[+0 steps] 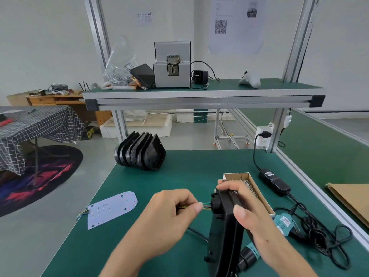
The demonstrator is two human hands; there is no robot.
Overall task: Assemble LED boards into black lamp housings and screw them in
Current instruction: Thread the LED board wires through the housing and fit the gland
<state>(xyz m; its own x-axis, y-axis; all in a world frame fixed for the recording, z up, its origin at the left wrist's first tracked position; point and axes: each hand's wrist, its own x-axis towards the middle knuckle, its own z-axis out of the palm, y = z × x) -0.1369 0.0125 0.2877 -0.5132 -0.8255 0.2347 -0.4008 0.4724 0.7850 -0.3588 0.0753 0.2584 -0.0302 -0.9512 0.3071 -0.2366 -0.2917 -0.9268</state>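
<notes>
Your right hand (251, 212) grips a black lamp housing (223, 226) stood on edge over the green counter (151, 246), while your left hand's (165, 216) fingers pinch its thin wires (205, 206). An LED board (111, 208) lies flat to the left. The label on the teal screwdriver (285, 222) is too blurred to read.

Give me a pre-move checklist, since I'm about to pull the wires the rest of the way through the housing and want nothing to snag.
1. Housing held steady: ok, the right hand grips it on edge.
2. Wires gripped: ok, the left hand pinches them beside the housing's port.
3. LED board seated inside the housing: cannot tell, the interior faces away.
4. Screws within reach: ok, in the cardboard box behind the housing.
5. Screwdriver reachable: ok, lying right of the housing, cable tangled.
6. Spare LED board clear of the work: ok, flat at left.
</notes>
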